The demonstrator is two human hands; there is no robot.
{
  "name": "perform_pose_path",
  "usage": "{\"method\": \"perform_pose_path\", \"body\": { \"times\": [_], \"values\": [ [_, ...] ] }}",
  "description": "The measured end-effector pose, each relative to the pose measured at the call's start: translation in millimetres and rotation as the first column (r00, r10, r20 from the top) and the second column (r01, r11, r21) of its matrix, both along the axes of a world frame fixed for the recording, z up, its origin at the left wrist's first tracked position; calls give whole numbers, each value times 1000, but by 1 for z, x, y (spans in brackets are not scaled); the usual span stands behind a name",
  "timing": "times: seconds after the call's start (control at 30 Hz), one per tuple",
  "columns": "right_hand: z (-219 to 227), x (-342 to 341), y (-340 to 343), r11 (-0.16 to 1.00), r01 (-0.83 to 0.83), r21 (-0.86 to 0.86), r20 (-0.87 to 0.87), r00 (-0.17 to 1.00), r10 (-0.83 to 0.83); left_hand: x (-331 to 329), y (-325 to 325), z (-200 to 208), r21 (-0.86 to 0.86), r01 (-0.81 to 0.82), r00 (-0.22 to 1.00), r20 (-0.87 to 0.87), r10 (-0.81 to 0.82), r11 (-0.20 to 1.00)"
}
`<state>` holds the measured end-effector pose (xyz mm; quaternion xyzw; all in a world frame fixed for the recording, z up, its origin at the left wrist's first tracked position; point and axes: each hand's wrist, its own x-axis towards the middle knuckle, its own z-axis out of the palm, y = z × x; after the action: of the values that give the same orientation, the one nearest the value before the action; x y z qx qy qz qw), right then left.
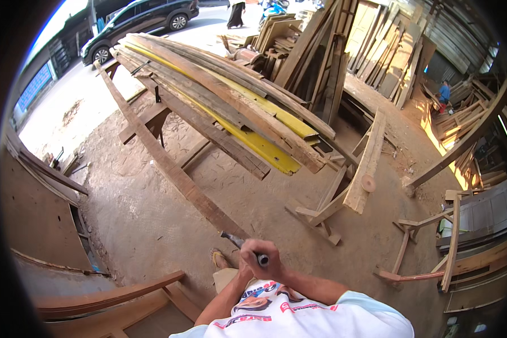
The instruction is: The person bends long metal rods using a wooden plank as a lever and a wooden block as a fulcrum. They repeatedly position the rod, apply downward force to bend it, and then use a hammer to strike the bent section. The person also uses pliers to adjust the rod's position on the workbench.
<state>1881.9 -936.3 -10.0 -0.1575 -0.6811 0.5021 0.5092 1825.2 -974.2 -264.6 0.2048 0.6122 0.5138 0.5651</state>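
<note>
In front of my white shirt, both of my hands are close together around a dark metal bar. Its narrow, flattened tip points to the far left, and its round, pipe-like end (pixel 263 259) faces me. My right hand (pixel 263 249) wraps the bar on top. Partly covered by it, my left hand (pixel 247 263) is closed at the left side. The bar's tip (pixel 228 236) appears over the near end of a long brown plank (pixel 172 169), which slants away to the far left. I cannot tell whether they touch.
Beyond the plank, a stack of weathered boards (pixel 219 84) with yellow metal strips (pixel 265 152) lies on wooden supports. A wooden trestle (pixel 366 174) stands to the right. Wooden frames (pixel 428 248) are at far right; a brown wooden frame (pixel 118 296) is at near left.
</note>
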Motion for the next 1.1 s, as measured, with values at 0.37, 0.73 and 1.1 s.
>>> {"method": "perform_pose_path", "body": {
  "times": [0.37,0.73,1.1],
  "values": [
    [22,-49,36,913,-405,-36,301,867,397,-5,-2,-12,144,-15,997,83,3,990],
    [18,-65,55,993,-87,-79,323,940,108,-7,-8,5,215,-126,972,223,77,969],
    [17,-101,87,995,-31,-95,287,956,58,-7,4,7,187,-210,978,50,204,960]
  ]
}}
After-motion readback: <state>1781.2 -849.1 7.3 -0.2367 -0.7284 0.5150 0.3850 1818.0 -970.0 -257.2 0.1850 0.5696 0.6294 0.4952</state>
